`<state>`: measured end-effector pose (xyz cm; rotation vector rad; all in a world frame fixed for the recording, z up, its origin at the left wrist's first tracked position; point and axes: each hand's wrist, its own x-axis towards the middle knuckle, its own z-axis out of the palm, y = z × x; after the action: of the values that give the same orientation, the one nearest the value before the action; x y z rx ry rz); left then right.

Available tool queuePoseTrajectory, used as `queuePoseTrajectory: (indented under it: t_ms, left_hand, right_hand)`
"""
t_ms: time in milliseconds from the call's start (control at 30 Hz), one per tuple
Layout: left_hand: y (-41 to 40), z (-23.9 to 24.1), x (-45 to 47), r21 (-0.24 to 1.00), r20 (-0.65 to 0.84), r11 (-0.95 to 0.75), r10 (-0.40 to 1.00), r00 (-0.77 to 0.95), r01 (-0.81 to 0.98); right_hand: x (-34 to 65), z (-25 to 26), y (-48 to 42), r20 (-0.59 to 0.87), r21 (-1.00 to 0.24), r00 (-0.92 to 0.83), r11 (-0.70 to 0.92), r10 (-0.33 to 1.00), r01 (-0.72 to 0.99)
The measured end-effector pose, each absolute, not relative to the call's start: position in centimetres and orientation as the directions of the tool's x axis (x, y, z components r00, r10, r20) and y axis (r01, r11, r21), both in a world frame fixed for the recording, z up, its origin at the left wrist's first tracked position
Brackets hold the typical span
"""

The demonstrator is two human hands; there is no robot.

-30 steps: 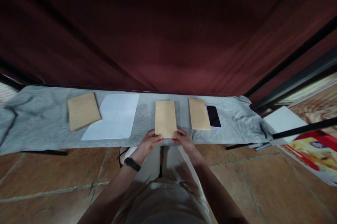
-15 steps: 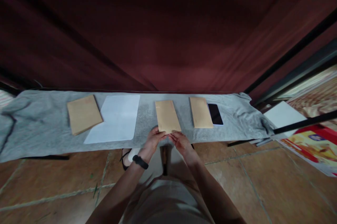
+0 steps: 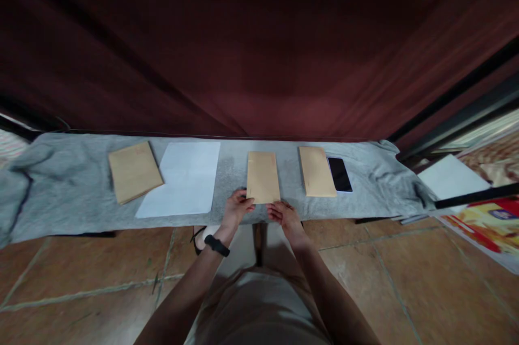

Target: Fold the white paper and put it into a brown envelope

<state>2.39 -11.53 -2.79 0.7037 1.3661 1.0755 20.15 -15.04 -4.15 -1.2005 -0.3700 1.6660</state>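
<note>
Matt brown paper envelope (image 3: 263, 177) at centre, smooth white paper (image 3: 184, 180) centre left, fuzzy grey cloth (image 3: 233, 169) across the frame, glossy phone (image 3: 339, 174) at right, matt red curtain (image 3: 259, 74) at top

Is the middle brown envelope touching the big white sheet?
Apart: the head view shows a strip of grey cloth between the middle brown envelope and the white sheet.

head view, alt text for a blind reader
A person's left hand and right hand are at the near edge of a brown envelope on grey cloth. White paper and a brown paper stack lie to the left, another envelope and a phone to the right.
</note>
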Motion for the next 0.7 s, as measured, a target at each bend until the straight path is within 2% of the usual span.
queuePoseTrajectory:
  t_ms: [267,567,633,700]
  left_hand:
    - [-11.3,-3.2,2.7,0.910,-0.409,0.414,0.889,-0.205,-0.019]
    - [-11.9,-3.1,3.4,0.897,-0.369,0.412,0.898,-0.239,0.161]
    - [-11.9,-3.1,3.4,0.900,-0.357,0.402,0.902,-0.241,0.168]
    - [-12.0,-3.1,3.4,0.902,-0.336,0.385,0.910,-0.244,0.195]
  right_hand:
    - [21.6,-4.0,-15.1,-0.534,-0.738,-0.058,-0.499,0.843,-0.455]
    - [21.7,-3.8,-16.8,-0.517,-0.740,-0.035,-0.467,0.855,-0.484]
    - [21.6,-4.0,-17.1,-0.494,-0.790,0.006,-0.446,0.870,-0.422]
    - [21.6,-4.3,-17.3,-0.395,-0.892,0.087,-0.359,0.915,-0.276]
